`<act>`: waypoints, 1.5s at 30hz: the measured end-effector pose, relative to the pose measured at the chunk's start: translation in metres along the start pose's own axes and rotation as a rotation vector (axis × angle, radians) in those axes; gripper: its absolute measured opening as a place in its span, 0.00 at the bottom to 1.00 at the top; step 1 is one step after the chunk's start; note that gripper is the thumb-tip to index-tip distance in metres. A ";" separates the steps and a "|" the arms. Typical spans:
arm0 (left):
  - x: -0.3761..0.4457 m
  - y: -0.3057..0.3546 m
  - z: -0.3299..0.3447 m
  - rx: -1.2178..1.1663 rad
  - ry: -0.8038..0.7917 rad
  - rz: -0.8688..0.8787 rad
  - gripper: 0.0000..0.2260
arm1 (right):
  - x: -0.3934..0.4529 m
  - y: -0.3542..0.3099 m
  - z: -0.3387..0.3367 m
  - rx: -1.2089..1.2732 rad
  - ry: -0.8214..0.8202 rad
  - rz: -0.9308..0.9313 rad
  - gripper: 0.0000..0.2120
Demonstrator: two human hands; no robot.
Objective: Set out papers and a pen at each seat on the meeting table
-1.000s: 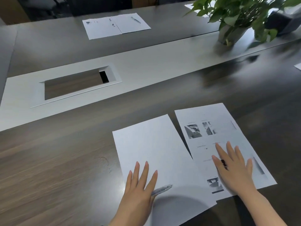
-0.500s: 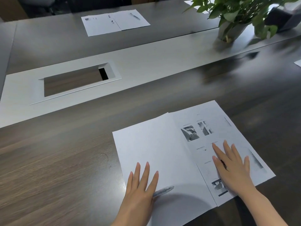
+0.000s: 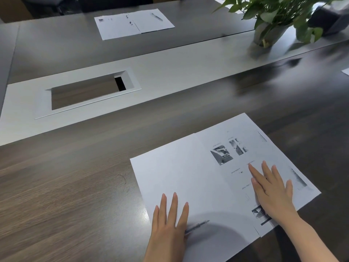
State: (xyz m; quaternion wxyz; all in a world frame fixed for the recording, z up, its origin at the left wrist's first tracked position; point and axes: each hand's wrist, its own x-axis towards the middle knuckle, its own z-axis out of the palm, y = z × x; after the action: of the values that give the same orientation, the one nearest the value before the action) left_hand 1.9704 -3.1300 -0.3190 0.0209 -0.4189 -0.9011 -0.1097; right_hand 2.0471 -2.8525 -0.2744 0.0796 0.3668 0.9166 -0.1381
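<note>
Two sheets lie side by side on the dark wooden table (image 3: pixel 56 186) in front of me. The blank sheet (image 3: pixel 179 176) is on the left and the printed sheet (image 3: pixel 264 148) with small photos on the right, their inner edges touching. My left hand (image 3: pixel 168 224) lies flat on the blank sheet with its thumb tucked under. A pen (image 3: pixel 198 224) sticks out to the right from beneath that palm. My right hand (image 3: pixel 272 191) rests flat on the printed sheet, fingers spread, holding nothing.
Across the table lies another pair of sheets (image 3: pixel 120 25) with a pen (image 3: pixel 156 16) on them. A pale central strip holds a rectangular cable recess (image 3: pixel 85 93). A potted plant (image 3: pixel 270 21) and a dark object (image 3: pixel 332 19) stand far right. A paper corner (image 3: pixel 345 71) shows at the right edge.
The printed sheet has slid left under my right hand, which closed the gap to the blank sheet. My left hand has stayed on the blank sheet with the pen.
</note>
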 end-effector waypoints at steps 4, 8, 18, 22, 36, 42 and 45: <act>-0.001 0.004 0.000 0.025 -0.007 -0.016 0.44 | 0.000 0.002 0.003 -0.014 0.013 0.008 0.27; -0.002 0.006 0.001 0.026 -0.021 -0.031 0.45 | 0.001 0.005 0.003 -0.020 0.012 0.011 0.28; 0.000 0.015 -0.016 -0.218 0.084 0.020 0.20 | -0.040 -0.055 -0.014 0.569 0.273 0.004 0.19; 0.022 0.031 -0.079 -1.130 0.010 -0.536 0.15 | -0.098 -0.135 -0.011 1.224 -0.108 0.040 0.04; -0.066 -0.065 -0.066 -0.500 0.024 -0.342 0.23 | -0.126 -0.196 0.074 0.704 0.362 -0.073 0.13; -0.105 -0.090 -0.058 -0.233 -0.051 -0.196 0.22 | -0.131 -0.204 0.094 0.407 0.514 -0.023 0.27; -0.108 -0.088 -0.058 -0.167 -0.027 -0.204 0.22 | -0.132 -0.205 0.096 0.373 0.483 -0.012 0.22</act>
State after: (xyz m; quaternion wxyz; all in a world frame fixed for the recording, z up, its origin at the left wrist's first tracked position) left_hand 1.9703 -3.2782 -0.2922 -0.0374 -0.3266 -0.9270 -0.1803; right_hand 2.0042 -3.1105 -0.2934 -0.2101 0.3917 0.8700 -0.2134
